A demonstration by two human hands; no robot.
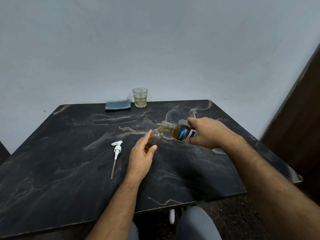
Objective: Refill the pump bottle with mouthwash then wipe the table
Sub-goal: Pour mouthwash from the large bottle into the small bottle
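1. Nearest, at six o'clock, a grey-clad knee (195,222) is showing below the near edge of the dark marbled table (52,170), and both bare forearms are reaching forward over that edge.
2. Just beyond, at about nine o'clock from the hands, the white pump head (117,148) is lying flat on the table, its long tube pointing back toward the person.
3. At the centre, the left hand (141,157) is wrapping around the small clear pump bottle (156,136), thumb and fingers pressing on its sides; the bottle is standing open-necked with amber liquid sitting low inside.
4. Immediately at three o'clock from it, the right hand (207,132) is clasping the mouthwash bottle (181,133) around its labelled body, tipping it nearly level so its open mouth is meeting the pump bottle's neck.
5. Amber liquid is lying along the lower side of the tilted bottle.
6. Farther off, at twelve o'clock by the far edge, a folded blue-grey cloth (118,105) is resting just beside a drinking glass (140,97), which is holding a little pale liquid.
7. Behind them, a pale wall (155,40) is filling the view.
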